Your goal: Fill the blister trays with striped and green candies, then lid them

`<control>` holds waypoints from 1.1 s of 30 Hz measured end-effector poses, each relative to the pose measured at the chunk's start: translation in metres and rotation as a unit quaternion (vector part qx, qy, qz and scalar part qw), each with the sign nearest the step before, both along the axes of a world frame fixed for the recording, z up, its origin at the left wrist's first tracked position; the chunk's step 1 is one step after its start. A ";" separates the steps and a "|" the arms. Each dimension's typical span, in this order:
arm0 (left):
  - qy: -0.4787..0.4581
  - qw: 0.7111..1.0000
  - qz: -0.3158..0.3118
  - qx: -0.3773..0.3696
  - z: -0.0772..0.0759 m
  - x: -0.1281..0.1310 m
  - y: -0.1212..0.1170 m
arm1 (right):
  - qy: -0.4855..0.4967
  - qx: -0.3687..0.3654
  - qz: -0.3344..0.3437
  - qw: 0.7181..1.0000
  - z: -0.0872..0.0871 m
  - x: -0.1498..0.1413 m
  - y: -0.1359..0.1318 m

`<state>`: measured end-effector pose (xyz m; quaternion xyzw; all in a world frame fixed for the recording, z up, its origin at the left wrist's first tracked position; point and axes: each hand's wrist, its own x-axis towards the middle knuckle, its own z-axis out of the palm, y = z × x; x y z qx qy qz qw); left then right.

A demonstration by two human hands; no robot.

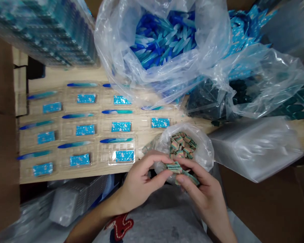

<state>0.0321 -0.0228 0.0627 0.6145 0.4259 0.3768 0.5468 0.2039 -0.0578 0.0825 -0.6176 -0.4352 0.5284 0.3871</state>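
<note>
My left hand [139,182] and my right hand [205,192] meet in front of my body, pinching rainbow-striped, sugar-coated candy pieces [178,168] between their fingers. Just behind the fingers stands an open transparent plastic bag [202,152] filled with more striped candy pieces [182,145]. Nearest to my left hand, a transparent blister tray [121,156] holds a blue printed packet [124,156] and a blue stick-shaped item [116,140]. The fingers hide part of the candy in my grip.
Transparent blister trays [76,128] with blue sticks and packets cover a wooden tabletop [66,76]. A large plastic bag of blue sticks [162,40] stands behind them, with bagged dark green items [243,94] to the right. Cardboard box walls [263,195] flank the table, and stacked trays [76,199] lie below its front edge.
</note>
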 end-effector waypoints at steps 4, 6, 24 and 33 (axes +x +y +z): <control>0.028 0.999 -0.007 -0.028 0.001 -0.001 0.005 | -0.075 0.068 0.001 0.995 -0.001 -0.004 0.002; 0.056 0.998 -0.010 -0.011 0.003 0.000 0.007 | -0.104 0.103 -0.008 0.989 -0.002 -0.007 0.003; 0.370 0.926 0.076 -0.021 -0.069 -0.047 0.100 | -0.244 0.059 0.031 0.967 -0.009 0.010 0.002; 0.489 0.866 0.083 0.066 -0.081 -0.029 0.092 | -0.246 0.064 0.033 0.966 -0.012 0.011 0.001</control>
